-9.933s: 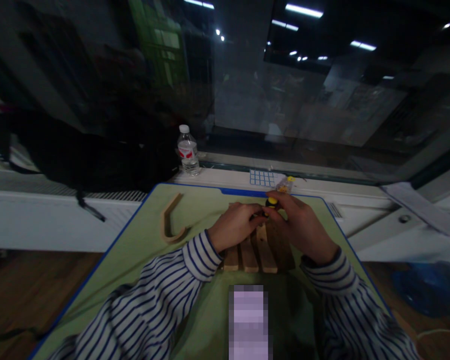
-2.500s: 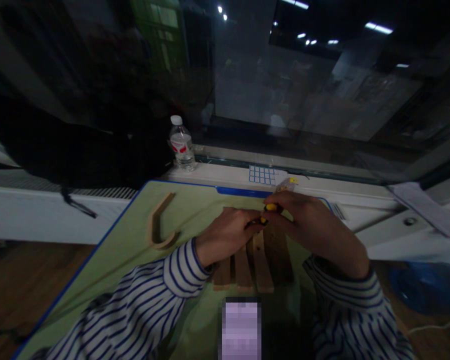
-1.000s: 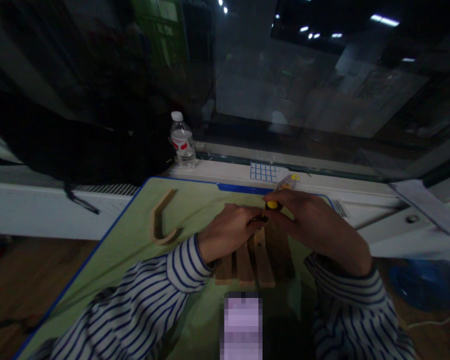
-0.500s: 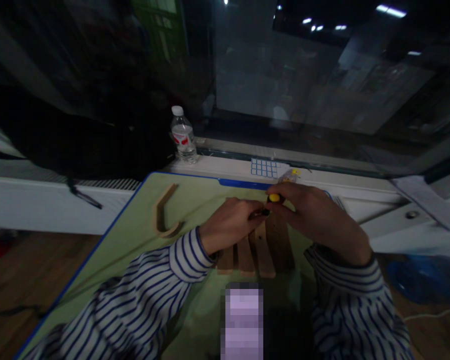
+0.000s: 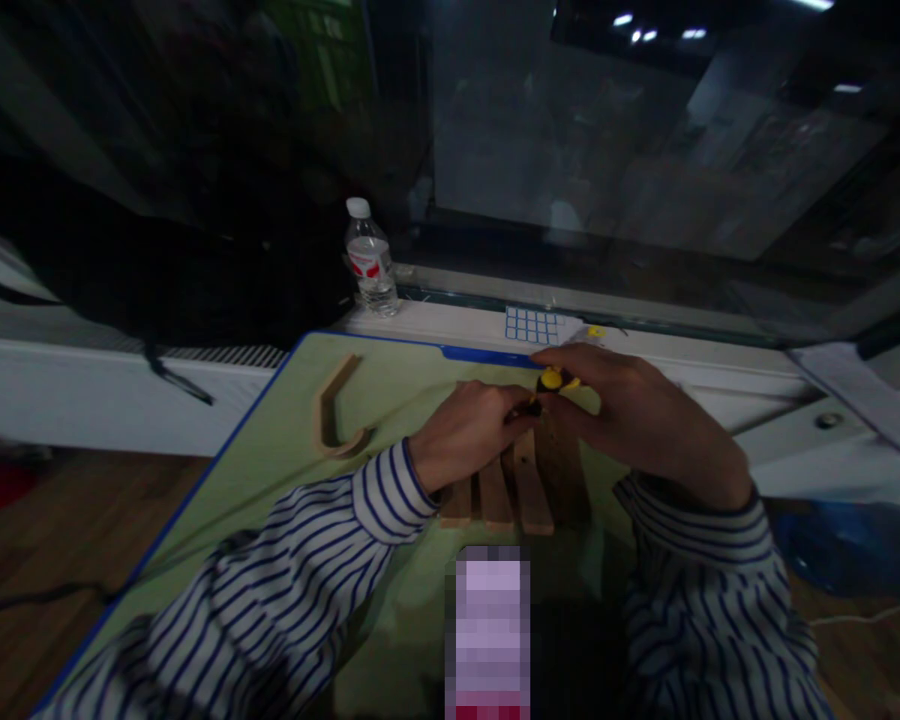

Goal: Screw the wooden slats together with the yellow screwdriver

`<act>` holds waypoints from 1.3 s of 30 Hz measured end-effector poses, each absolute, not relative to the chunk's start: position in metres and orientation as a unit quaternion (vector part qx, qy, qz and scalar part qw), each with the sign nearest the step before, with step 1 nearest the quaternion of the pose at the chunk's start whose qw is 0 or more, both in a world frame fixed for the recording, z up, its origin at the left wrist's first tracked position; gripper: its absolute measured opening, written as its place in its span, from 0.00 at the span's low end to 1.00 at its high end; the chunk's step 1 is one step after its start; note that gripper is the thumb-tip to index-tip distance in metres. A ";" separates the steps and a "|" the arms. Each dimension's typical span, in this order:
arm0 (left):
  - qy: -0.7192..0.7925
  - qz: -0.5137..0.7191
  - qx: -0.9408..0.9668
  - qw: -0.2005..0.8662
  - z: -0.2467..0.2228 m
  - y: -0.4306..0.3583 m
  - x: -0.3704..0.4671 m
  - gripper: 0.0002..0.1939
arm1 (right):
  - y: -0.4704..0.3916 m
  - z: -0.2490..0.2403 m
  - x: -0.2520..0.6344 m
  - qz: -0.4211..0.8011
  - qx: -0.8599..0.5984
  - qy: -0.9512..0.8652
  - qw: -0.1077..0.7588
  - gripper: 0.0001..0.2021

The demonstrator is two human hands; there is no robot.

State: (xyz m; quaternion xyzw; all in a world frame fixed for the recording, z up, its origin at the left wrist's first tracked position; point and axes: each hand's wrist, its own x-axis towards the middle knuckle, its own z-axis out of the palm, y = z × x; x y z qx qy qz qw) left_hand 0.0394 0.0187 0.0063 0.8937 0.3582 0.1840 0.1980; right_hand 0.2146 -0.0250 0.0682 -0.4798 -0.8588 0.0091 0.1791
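My right hand (image 5: 634, 410) is closed around what looks like a yellow-and-black screwdriver (image 5: 551, 380), its rounded yellow end showing between thumb and fingers. Just left of it, my left hand (image 5: 472, 422) pinches at something small and dark near the tool's lower end; the fingers hide most of it. Both hands are over a row of wooden slats (image 5: 534, 490) resting across the table, with a small dark hole in one. A darker brown wooden piece (image 5: 566, 470) lies at their right. The far ends of the slats are covered by my hands.
A J-shaped wooden piece (image 5: 326, 410) lies on the pale green, blue-edged table (image 5: 270, 480). A phone with a blurred screen (image 5: 493, 620) is at the near edge. On the sill stand a water bottle (image 5: 373, 262) and a blue-gridded sheet (image 5: 531, 325). A black bag (image 5: 157, 270) is at left.
The whole view has shifted slightly. My right hand has turned a little about the yellow-and-black screwdriver, and more of its yellow shows. My left hand keeps its pinch beside it.
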 end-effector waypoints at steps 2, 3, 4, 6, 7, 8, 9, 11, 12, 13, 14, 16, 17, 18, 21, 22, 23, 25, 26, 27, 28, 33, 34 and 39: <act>0.356 0.183 0.894 0.201 0.006 0.019 0.039 0.11 | -0.026 0.069 0.215 0.013 -0.477 -0.862 0.173 0.18; 0.354 0.184 0.894 0.203 0.005 0.019 0.039 0.11 | -0.026 0.069 0.215 0.015 -0.475 -0.863 0.170 0.18; 0.353 0.187 0.894 0.205 0.005 0.019 0.039 0.11 | -0.026 0.069 0.215 0.016 -0.474 -0.864 0.169 0.17; 0.353 0.190 0.892 0.207 0.005 0.019 0.039 0.11 | -0.025 0.069 0.215 0.017 -0.470 -0.867 0.168 0.16; 0.356 0.190 0.891 0.208 0.005 0.018 0.039 0.11 | -0.025 0.069 0.215 0.016 -0.468 -0.867 0.167 0.16; 0.358 0.189 0.890 0.210 0.006 0.018 0.039 0.11 | -0.025 0.068 0.215 0.015 -0.468 -0.868 0.167 0.16; 0.361 0.189 0.889 0.211 0.006 0.018 0.038 0.11 | -0.025 0.068 0.215 0.013 -0.469 -0.867 0.167 0.15; 0.363 0.191 0.887 0.213 0.006 0.018 0.038 0.12 | -0.024 0.068 0.215 0.012 -0.474 -0.865 0.166 0.15; 0.363 0.192 0.886 0.213 0.006 0.018 0.038 0.12 | -0.024 0.068 0.215 0.011 -0.477 -0.863 0.165 0.15; 0.363 0.193 0.886 0.214 0.007 0.018 0.038 0.12 | -0.025 0.068 0.215 0.011 -0.479 -0.862 0.164 0.15; 0.362 0.192 0.887 0.214 0.007 0.019 0.037 0.12 | -0.025 0.069 0.216 0.010 -0.482 -0.861 0.163 0.15; 0.360 0.188 0.888 0.214 0.007 0.019 0.037 0.11 | -0.025 0.069 0.216 0.005 -0.484 -0.860 0.161 0.14; 0.359 0.187 0.889 0.215 0.007 0.019 0.037 0.11 | -0.025 0.069 0.216 0.001 -0.484 -0.860 0.162 0.14; 0.357 0.187 0.890 0.215 0.007 0.019 0.037 0.10 | -0.024 0.069 0.216 -0.003 -0.484 -0.860 0.163 0.14; 0.353 0.186 0.890 0.219 0.007 0.019 0.038 0.10 | -0.024 0.068 0.216 -0.005 -0.485 -0.859 0.164 0.13; 0.352 0.186 0.890 0.222 0.007 0.019 0.038 0.10 | -0.023 0.068 0.216 -0.004 -0.487 -0.858 0.164 0.13; 0.352 0.186 0.890 0.224 0.007 0.019 0.038 0.10 | -0.023 0.068 0.216 -0.002 -0.488 -0.858 0.163 0.13; 0.351 0.188 0.888 0.229 0.007 0.019 0.038 0.10 | -0.023 0.068 0.216 -0.002 -0.489 -0.857 0.164 0.12; 0.349 0.189 0.888 0.231 0.007 0.019 0.038 0.10 | -0.023 0.068 0.216 -0.004 -0.490 -0.856 0.165 0.12; 0.348 0.190 0.888 0.232 0.007 0.019 0.038 0.10 | -0.023 0.068 0.216 -0.005 -0.491 -0.855 0.165 0.12; 0.346 0.190 0.888 0.234 0.007 0.019 0.038 0.10 | -0.023 0.068 0.216 -0.006 -0.491 -0.855 0.164 0.12; 0.339 0.187 0.890 0.239 0.010 0.019 0.037 0.11 | -0.021 0.067 0.215 -0.008 -0.492 -0.857 0.156 0.11; 0.341 0.186 0.890 0.239 0.010 0.018 0.037 0.11 | -0.021 0.067 0.216 -0.007 -0.492 -0.856 0.155 0.11; 0.351 0.190 0.883 0.245 0.012 0.018 0.037 0.10 | -0.022 0.068 0.216 -0.005 -0.495 -0.855 0.153 0.10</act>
